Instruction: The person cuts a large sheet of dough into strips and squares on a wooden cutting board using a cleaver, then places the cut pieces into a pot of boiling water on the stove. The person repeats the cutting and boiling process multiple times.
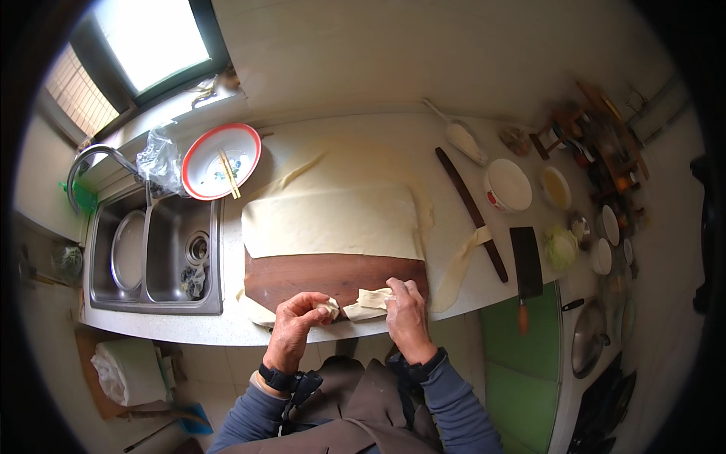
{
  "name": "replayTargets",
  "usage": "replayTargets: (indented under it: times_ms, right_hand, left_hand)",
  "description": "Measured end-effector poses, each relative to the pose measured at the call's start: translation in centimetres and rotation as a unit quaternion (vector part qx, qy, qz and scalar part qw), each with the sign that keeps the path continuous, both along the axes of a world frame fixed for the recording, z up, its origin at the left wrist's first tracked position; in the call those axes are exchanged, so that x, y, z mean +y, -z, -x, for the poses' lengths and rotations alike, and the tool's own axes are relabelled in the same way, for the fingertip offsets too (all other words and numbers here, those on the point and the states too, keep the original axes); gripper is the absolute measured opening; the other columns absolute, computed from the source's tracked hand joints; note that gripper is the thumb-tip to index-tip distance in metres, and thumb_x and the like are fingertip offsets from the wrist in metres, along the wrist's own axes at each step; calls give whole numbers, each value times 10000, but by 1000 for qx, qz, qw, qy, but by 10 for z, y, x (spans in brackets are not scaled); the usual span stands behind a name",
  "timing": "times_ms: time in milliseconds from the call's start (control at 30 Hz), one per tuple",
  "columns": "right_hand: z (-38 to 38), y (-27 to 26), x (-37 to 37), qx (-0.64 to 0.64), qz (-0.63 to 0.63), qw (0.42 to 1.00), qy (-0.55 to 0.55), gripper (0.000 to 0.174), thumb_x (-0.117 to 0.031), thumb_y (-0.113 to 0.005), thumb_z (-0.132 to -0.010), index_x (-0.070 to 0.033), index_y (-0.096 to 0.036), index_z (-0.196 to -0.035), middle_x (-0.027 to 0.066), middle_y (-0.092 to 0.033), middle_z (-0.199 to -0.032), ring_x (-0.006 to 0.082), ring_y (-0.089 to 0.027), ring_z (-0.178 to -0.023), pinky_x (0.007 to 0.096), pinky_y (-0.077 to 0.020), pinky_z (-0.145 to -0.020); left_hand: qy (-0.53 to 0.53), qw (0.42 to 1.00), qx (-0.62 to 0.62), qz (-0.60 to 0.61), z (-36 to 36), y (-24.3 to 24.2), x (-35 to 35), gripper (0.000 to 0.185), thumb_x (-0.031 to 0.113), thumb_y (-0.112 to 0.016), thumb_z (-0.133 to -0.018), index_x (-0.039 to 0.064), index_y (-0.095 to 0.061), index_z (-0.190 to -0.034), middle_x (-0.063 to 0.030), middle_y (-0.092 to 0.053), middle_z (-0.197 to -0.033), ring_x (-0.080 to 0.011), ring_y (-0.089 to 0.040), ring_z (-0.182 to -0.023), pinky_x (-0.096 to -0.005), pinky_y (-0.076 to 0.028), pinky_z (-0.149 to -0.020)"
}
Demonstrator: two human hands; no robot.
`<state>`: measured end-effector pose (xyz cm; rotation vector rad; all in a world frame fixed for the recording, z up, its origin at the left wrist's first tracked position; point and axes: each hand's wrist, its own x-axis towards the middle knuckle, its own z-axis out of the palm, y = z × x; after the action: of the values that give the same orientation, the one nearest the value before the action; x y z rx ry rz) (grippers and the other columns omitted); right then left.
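Note:
My left hand (296, 318) pinches a small crumpled piece of dough (330, 308) between thumb and fingers, just above the counter's front edge. To its right, my right hand (407, 313) has its fingertips on a flat, squarish dough piece (371, 298). Under that piece lies another dough scrap (362, 312). Beyond my hands, a large thin dough sheet (334, 221) covers the far part of a dark wooden board (334, 277). The sheet's far and right edges drape past the board. My right palm and part of the pinched dough are hidden.
At left are a double steel sink (144, 255) and a red-rimmed enamel basin (249, 142) with chopsticks (228, 170). At right lie a dark rolling stick (462, 193) with a dough strip (456, 272), a cleaver (526, 261), a bowl (509, 184) and a scoop (465, 139).

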<state>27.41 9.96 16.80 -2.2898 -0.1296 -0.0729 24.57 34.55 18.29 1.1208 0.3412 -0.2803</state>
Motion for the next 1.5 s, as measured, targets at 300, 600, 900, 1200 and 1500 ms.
replayTargets:
  times_ms: [300, 600, 900, 1200, 1500]
  right_hand:
    - [-4, -53, 38, -62, -71, 987, -130, 449, 56, -682, -929, -11, -656, -1371, 197, -708, -1143, 369, -729, -1034, 421, -608, -842]
    - [-10, -36, 18, -70, 109, 983, -127, 409, 76, -685, -831, -33, -723, -1223, 127, -681, -1181, 378, -654, -1072, 463, -570, -921]
    - [-28, -4, -9, -34, 90, 992, -82, 207, 45, -669, -841, -60, -680, -1019, 112, -689, -1094, 350, -641, -1079, 452, -526, -903]
    - [-5, -60, 42, -104, 36, 936, -335, 330, 55, -668, -842, -67, -718, -1145, 99, -696, -1118, 317, -658, -1077, 422, -506, -942]
    - [5, -10, 40, -123, 150, 949, -250, 321, -41, -731, -864, -80, -709, -1182, 74, -667, -1177, 296, -625, -1094, 441, -472, -950]
  left_hand:
    - [73, 985, 9, 156, 0, -1, -17, 556, 479, -546, -1141, 0, -650, -1404, -130, -746, -1238, -202, -718, -1042, -348, -595, -901]
    - [0, 969, 46, 243, -1, 6, -5, 394, 215, -651, -1086, -17, -613, -1403, -178, -723, -1275, -310, -752, -1117, -401, -648, -947]
    - [-40, 980, 33, 192, -2, 9, 8, 391, 193, -679, -1069, -31, -631, -1386, -191, -714, -1331, -339, -713, -1235, -416, -627, -1021]
    - [-21, 983, -4, 180, 5, 13, -7, 463, 266, -630, -1108, -25, -584, -1465, -162, -690, -1389, -313, -682, -1283, -408, -583, -1056]
    - [-73, 972, 55, 218, -1, 0, 11, 385, 192, -657, -1087, -30, -610, -1398, -184, -713, -1321, -343, -717, -1234, -453, -627, -1027]
